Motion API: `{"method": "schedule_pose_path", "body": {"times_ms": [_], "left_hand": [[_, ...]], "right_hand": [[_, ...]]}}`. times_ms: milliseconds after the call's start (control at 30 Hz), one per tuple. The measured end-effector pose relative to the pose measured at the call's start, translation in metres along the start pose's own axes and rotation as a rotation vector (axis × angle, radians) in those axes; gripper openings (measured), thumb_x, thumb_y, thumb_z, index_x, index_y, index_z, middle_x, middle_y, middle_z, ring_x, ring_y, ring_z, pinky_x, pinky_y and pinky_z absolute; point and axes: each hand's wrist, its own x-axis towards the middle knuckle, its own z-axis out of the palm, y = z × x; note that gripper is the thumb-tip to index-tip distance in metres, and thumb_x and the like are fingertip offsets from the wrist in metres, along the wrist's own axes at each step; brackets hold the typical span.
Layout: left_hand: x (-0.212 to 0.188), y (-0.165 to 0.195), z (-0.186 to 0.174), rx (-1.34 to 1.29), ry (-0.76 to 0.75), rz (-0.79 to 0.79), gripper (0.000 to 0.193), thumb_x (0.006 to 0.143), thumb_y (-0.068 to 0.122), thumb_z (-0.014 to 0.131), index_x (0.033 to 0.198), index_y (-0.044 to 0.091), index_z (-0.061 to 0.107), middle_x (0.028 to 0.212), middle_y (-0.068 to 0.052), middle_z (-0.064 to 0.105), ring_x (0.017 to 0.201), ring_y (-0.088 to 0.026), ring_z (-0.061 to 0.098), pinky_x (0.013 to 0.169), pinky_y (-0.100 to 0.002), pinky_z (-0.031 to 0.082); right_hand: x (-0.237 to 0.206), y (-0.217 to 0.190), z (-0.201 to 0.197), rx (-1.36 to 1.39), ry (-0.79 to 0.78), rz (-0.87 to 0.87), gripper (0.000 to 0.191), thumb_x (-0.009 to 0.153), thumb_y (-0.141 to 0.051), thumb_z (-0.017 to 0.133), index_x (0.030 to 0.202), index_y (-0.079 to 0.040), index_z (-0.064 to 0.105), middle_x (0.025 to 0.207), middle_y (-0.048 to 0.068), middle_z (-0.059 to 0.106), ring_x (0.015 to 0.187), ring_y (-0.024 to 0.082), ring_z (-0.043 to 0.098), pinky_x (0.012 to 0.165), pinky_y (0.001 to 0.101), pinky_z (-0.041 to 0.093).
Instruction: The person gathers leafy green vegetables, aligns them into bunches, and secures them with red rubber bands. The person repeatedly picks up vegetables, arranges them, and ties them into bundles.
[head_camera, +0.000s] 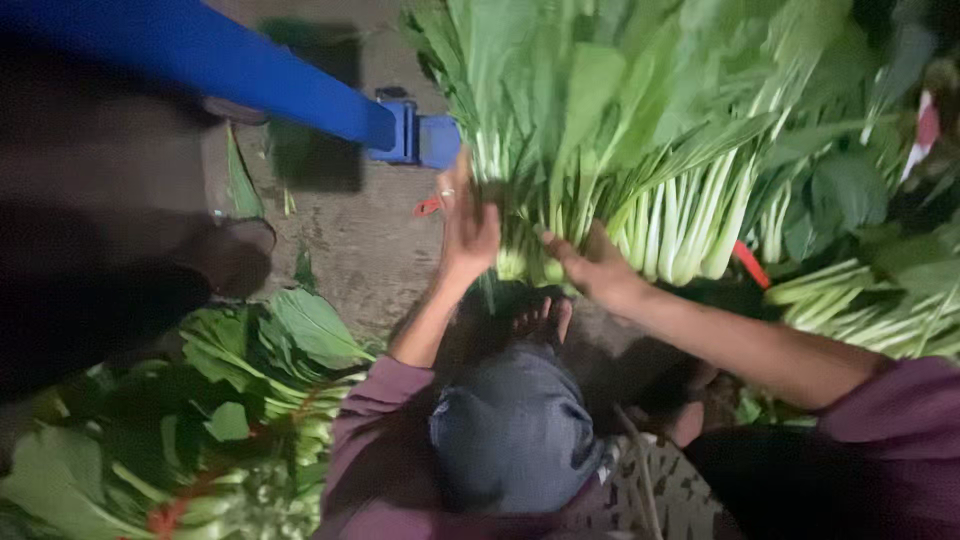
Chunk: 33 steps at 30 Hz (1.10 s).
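Observation:
A big bunch of leafy greens (640, 130) with pale green stalks stands in front of me, stalk ends down. My left hand (466, 228), a ring on one finger, presses flat against the left side of the stalks. My right hand (596, 266) grips the stalk bases from below on the right. Both arms wear purple sleeves pushed up. My bare foot (542, 320) shows just under the bunch, beside my knee in dark blue cloth (515, 430).
Another heap of leafy greens (230, 400) lies at lower left, more greens (870, 270) at right with red ties. A blue bar with a blue clamp-like end (410, 132) crosses the top left over bare dirt ground (350, 240). A dark shadowed shape fills the left.

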Motion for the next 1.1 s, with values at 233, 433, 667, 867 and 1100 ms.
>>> {"method": "schedule_pose_path", "body": {"times_ms": [233, 433, 667, 867, 1100], "left_hand": [[0.054, 0.04, -0.053, -0.328, -0.11, 0.163, 0.057, 0.103, 0.064, 0.057, 0.153, 0.037, 0.05, 0.175, -0.011, 0.008, 0.163, -0.042, 0.004, 0.129, -0.068, 0.006], [0.102, 0.057, -0.053, -0.067, -0.45, 0.36, 0.056, 0.095, 0.051, 0.079, 0.147, 0.039, 0.065, 0.173, -0.006, 0.024, 0.161, -0.041, 0.012, 0.127, -0.073, 0.002], [0.088, 0.061, -0.069, -0.064, -0.575, 0.217, 0.062, 0.082, 0.038, 0.08, 0.142, 0.029, 0.066, 0.17, -0.018, 0.028, 0.158, -0.047, 0.014, 0.126, -0.07, 0.009], [0.074, 0.061, -0.083, -0.012, -0.454, 0.281, 0.06, 0.097, 0.047, 0.072, 0.15, 0.021, 0.06, 0.173, -0.024, 0.025, 0.161, -0.054, 0.012, 0.126, -0.076, 0.007], [0.112, 0.15, -0.144, 0.201, -0.465, 0.39, 0.062, 0.091, 0.056, 0.071, 0.142, 0.021, 0.064, 0.161, -0.023, 0.035, 0.151, -0.051, 0.025, 0.12, -0.076, 0.011]], "right_hand": [[-0.037, -0.03, -0.008, -0.314, -0.105, -0.111, 0.054, 0.109, -0.032, 0.047, 0.154, -0.004, 0.035, 0.129, 0.031, 0.048, 0.117, 0.045, 0.053, 0.092, 0.0476, 0.047], [-0.109, -0.045, 0.002, -1.113, -0.401, -0.068, 0.043, 0.101, -0.028, 0.049, 0.136, -0.003, 0.052, 0.097, 0.017, 0.072, 0.091, 0.034, 0.07, 0.075, 0.0456, 0.057], [-0.028, 0.023, 0.068, -0.306, -0.659, -0.514, 0.038, 0.101, -0.028, 0.052, 0.127, -0.001, 0.057, 0.097, 0.019, 0.073, 0.089, 0.036, 0.07, 0.074, 0.0455, 0.056], [-0.068, 0.136, 0.045, -0.276, -0.862, -0.718, 0.035, 0.101, -0.028, 0.055, 0.12, 0.001, 0.061, 0.098, 0.022, 0.073, 0.088, 0.038, 0.069, 0.074, 0.0454, 0.055], [-0.236, 0.23, -0.104, -0.195, 0.908, 0.018, 0.025, 0.1, -0.018, 0.057, 0.12, -0.009, 0.07, 0.11, 0.013, 0.076, 0.094, 0.027, 0.075, 0.086, 0.04, 0.059]]}}
